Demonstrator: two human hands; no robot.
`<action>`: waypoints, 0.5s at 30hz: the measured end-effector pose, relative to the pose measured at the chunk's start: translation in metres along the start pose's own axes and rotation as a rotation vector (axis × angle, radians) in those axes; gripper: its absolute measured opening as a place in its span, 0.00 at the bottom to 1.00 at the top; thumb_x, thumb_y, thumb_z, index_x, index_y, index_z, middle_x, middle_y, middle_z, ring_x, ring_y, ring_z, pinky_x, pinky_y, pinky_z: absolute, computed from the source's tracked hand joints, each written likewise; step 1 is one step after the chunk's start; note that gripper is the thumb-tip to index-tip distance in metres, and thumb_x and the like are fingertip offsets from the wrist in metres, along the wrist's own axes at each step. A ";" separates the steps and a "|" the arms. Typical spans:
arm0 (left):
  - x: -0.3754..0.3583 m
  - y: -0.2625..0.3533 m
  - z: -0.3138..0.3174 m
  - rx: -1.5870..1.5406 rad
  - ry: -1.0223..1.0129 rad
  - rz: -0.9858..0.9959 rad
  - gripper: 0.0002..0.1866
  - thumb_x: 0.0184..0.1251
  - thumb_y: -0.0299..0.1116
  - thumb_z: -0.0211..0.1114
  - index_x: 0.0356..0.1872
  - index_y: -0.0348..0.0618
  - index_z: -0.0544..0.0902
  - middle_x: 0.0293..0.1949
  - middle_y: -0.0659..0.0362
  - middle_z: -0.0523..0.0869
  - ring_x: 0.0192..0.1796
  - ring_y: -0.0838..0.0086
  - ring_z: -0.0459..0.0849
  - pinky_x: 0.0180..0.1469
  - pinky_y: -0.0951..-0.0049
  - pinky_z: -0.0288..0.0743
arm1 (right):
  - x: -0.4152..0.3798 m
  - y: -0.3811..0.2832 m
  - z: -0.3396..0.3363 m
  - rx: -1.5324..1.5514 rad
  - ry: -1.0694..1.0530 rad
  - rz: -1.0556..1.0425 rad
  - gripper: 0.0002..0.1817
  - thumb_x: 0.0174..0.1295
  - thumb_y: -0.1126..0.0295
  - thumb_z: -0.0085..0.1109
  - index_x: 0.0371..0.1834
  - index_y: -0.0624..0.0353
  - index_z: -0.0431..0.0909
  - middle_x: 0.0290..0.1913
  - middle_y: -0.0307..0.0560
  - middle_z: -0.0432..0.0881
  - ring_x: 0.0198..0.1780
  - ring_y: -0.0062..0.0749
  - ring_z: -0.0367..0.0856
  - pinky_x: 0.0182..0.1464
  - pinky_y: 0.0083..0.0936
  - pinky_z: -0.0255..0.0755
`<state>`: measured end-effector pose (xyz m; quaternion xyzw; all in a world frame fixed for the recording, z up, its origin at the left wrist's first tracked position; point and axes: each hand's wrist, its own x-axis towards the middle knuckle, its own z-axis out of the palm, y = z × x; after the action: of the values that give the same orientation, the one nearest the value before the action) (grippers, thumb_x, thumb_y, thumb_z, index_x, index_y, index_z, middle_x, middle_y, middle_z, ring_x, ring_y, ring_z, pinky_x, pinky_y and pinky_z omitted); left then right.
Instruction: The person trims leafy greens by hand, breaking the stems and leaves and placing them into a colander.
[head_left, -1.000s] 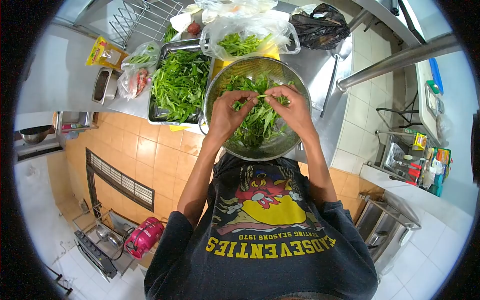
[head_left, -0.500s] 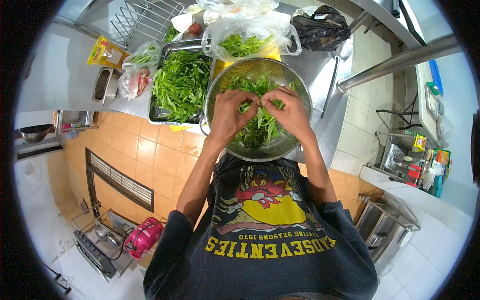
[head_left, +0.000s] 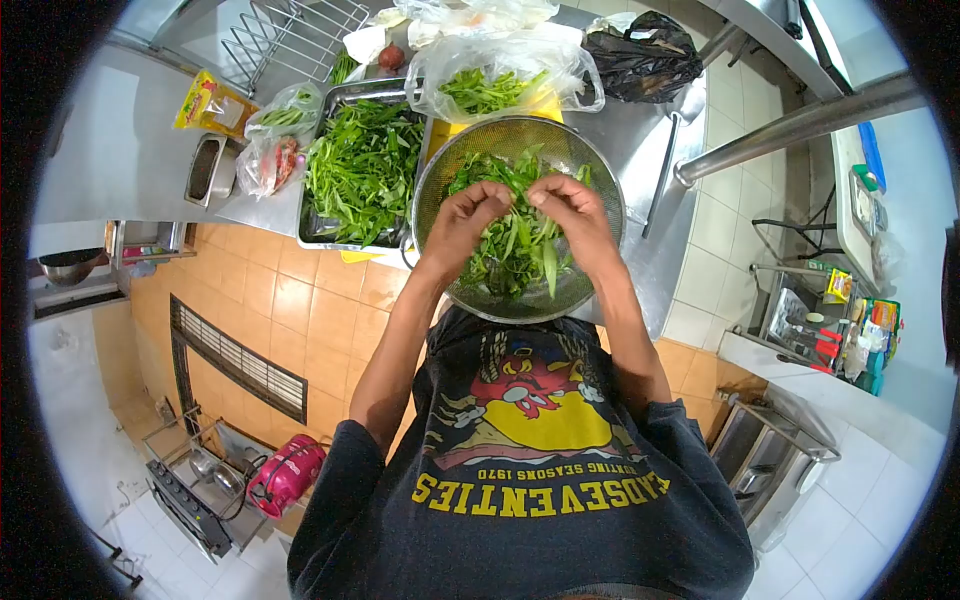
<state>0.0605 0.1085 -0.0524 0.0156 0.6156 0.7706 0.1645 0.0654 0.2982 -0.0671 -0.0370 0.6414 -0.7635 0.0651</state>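
A round metal mesh colander (head_left: 436, 170) sits at the counter's edge, close against my body, with loose water spinach (head_left: 515, 262) in it. Over the leaves, my left hand (head_left: 462, 222) pinches a sprig between thumb and fingers. Facing it, my right hand (head_left: 580, 215) is also closed in a pinch on the greens, its fingertips slightly apart from the left ones. The exact bit of stem between the fingers is partly hidden. To the left, a steel tray (head_left: 312, 226) holds a big heap of cut water spinach.
Behind the colander lies a clear plastic bag of stems (head_left: 490, 92), beside a black plastic bag (head_left: 645, 58). A red onion (head_left: 391, 57), a wire rack (head_left: 285, 40) and a small steel container (head_left: 207, 170) stand left. A long-handled ladle (head_left: 660, 175) rests on the right side.
My hands have drawn slightly apart, the fingertips no longer meeting. A long leaf now hangs below my right hand toward the colander's near side.
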 end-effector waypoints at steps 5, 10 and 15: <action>0.003 0.005 -0.017 -0.006 0.148 -0.025 0.09 0.71 0.36 0.64 0.40 0.42 0.84 0.35 0.68 0.82 0.40 0.84 0.77 0.49 0.79 0.69 | -0.004 -0.009 -0.015 0.051 0.094 0.092 0.07 0.66 0.69 0.62 0.43 0.58 0.83 0.37 0.34 0.82 0.40 0.16 0.76 0.45 0.16 0.69; 0.007 0.011 -0.042 -0.071 0.283 0.034 0.10 0.70 0.39 0.65 0.42 0.43 0.85 0.34 0.69 0.83 0.39 0.85 0.75 0.48 0.81 0.67 | -0.007 -0.016 -0.026 -0.087 0.157 0.040 0.06 0.64 0.72 0.65 0.41 0.59 0.85 0.38 0.35 0.83 0.43 0.19 0.77 0.49 0.18 0.69; 0.011 0.025 -0.081 0.127 0.570 0.367 0.13 0.70 0.40 0.65 0.44 0.40 0.85 0.39 0.66 0.85 0.45 0.82 0.78 0.52 0.79 0.69 | -0.010 -0.017 -0.035 -0.301 0.141 -0.084 0.06 0.62 0.74 0.65 0.40 0.61 0.85 0.37 0.38 0.79 0.41 0.21 0.74 0.48 0.19 0.66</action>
<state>0.0255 0.0304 -0.0504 -0.0794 0.6705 0.7207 -0.1568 0.0697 0.3362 -0.0560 -0.0194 0.7494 -0.6616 -0.0186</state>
